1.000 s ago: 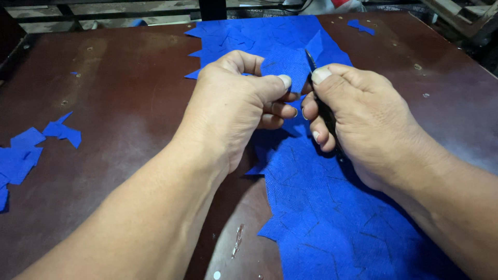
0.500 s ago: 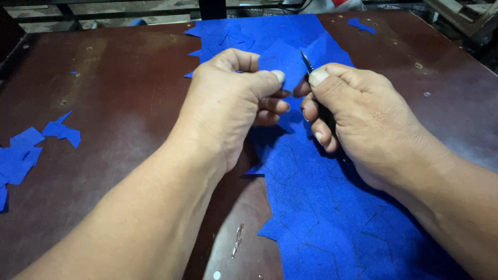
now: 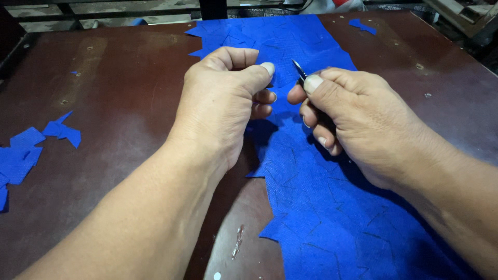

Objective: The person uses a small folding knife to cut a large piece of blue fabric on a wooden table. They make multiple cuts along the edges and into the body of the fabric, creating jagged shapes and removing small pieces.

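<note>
**Two hands work a blue sheet on a worn tabletop**

A dark reddish-brown tabletop (image 3: 119,103), scuffed and dotted with small marks, spreads out under and around both hands. A long sheet of blue fabric (image 3: 332,218), scored with thin dark lines, runs from beyond the fingertips back beneath the right wrist. Loose blue offcuts (image 3: 31,150) lie well to the left of the left forearm, and one more blue scrap (image 3: 362,24) sits past the right hand near the far edge. Beyond the tabletop, dark metal bars and clutter are partly visible but too dim to make out.

The left hand (image 3: 223,103) hovers above the sheet's left edge, knuckles up, thumb pressed against curled fingers in a pinch; what it pinches, if anything, cannot be told. The right hand (image 3: 358,119), just beside it, is closed around a slim dark tool (image 3: 299,70) whose pointed metal tip rises past the thumb, angled up and away. Both forearms reach in from the near edge, fingertips nearly meeting over the fabric.
</note>
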